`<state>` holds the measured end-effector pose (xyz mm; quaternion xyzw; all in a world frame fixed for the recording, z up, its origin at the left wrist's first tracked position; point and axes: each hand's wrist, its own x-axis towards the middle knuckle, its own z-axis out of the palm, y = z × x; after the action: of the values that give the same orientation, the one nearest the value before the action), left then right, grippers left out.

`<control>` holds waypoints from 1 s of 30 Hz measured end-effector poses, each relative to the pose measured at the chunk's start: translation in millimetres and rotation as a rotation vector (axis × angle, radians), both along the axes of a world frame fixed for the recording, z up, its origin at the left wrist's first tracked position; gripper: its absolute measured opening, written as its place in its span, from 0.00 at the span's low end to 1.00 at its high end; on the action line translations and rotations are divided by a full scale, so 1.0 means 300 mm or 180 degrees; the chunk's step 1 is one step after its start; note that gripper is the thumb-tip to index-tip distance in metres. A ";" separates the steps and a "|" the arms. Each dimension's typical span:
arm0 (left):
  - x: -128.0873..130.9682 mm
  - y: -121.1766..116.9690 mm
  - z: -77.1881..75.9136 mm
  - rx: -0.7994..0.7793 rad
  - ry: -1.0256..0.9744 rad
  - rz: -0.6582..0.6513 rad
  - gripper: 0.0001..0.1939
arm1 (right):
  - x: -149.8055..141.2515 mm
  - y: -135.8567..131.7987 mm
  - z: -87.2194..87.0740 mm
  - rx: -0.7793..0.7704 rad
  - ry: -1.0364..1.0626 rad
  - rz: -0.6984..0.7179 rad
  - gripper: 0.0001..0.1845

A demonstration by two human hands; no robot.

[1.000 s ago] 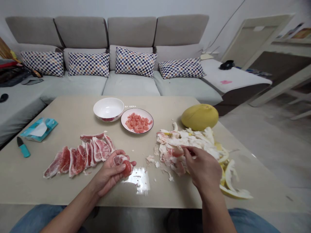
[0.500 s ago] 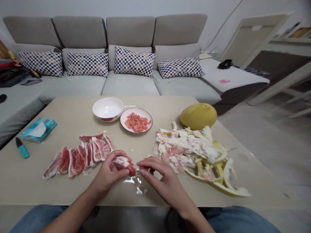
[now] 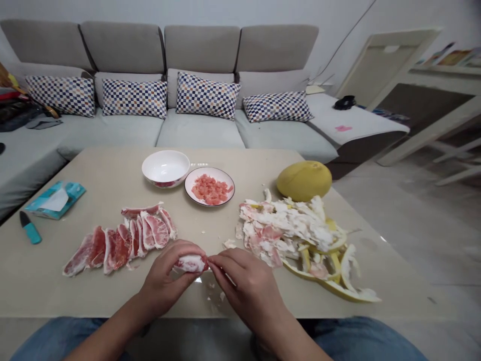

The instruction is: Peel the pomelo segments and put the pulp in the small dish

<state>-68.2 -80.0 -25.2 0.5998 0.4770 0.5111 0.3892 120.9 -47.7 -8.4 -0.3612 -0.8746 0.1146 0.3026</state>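
Note:
A pomelo segment [image 3: 191, 263] with white skin and pink-red flesh is held between the thumb and fingers of my left hand [image 3: 171, 273]. Thumb and forefinger of my right hand [image 3: 248, 283] are pinched together at the segment's right end, touching its edge. What exactly lies between those fingertips is hidden. On the table to the left lies a row of pomelo segments [image 3: 122, 245] with their skin on. Beyond my hands, a dark-rimmed white plate [image 3: 190, 192] bears pieces of peeled pink pulp [image 3: 211, 189].
A white bowl [image 3: 165, 168] stands left of the plate. At right, a heap of white pith and membrane [image 3: 289, 225] lies over yellow peel [image 3: 338, 288], before a whole pomelo [image 3: 304, 180]. Far left are a tissue pack [image 3: 56, 200] and a teal-handled knife [image 3: 30, 229].
My right hand has moved in to the segment's end, its fingertips now pinched there. The segment has turned in my left hand, showing more white skin and less red flesh.

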 end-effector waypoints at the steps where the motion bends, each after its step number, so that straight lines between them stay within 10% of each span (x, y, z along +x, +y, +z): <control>1: 0.001 0.000 -0.002 0.0061 0.0051 -0.0021 0.14 | -0.006 -0.002 -0.002 0.0092 -0.0099 -0.0041 0.11; 30: 0.029 0.011 -0.018 -0.1009 -0.1350 -0.0134 0.20 | -0.029 0.033 -0.008 -0.3035 0.1937 -0.0387 0.04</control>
<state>-59.5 -76.5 -30.6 0.4206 0.4463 0.5360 0.5801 112.3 -37.9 -10.6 -0.4582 -0.5772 0.5781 0.3504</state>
